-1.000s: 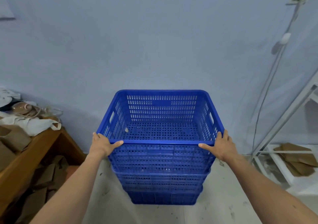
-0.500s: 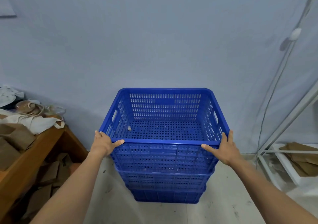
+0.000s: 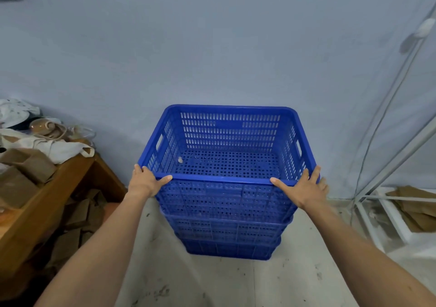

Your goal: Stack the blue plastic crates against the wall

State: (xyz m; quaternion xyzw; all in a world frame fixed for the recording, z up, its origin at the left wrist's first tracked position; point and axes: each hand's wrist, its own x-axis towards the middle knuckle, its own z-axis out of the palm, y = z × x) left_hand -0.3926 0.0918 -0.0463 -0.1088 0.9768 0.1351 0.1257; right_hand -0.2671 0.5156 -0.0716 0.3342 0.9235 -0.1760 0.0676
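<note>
Three blue perforated plastic crates are nested in a stack on the floor, close to the pale wall point(image 3: 212, 47). The top crate point(image 3: 224, 141) is empty apart from a small scrap inside. The two lower crates point(image 3: 226, 240) show only their front rims and walls. My left hand point(image 3: 146, 182) grips the top crate's near left corner, thumb along the front rim. My right hand point(image 3: 304, 188) holds the near right corner the same way, fingers over the side rim.
A wooden table point(image 3: 47, 195) stands at the left with cloth bags and brown paper packages on it, more packages beneath. At the right a white metal frame point(image 3: 389, 165) leans, with a cable point(image 3: 368, 146) down the wall and brown paper on a low shelf.
The stack sits a little farther from me and nearer the wall, and my view has shifted slightly. Both hands keep the same hold on the top crate's corners.
</note>
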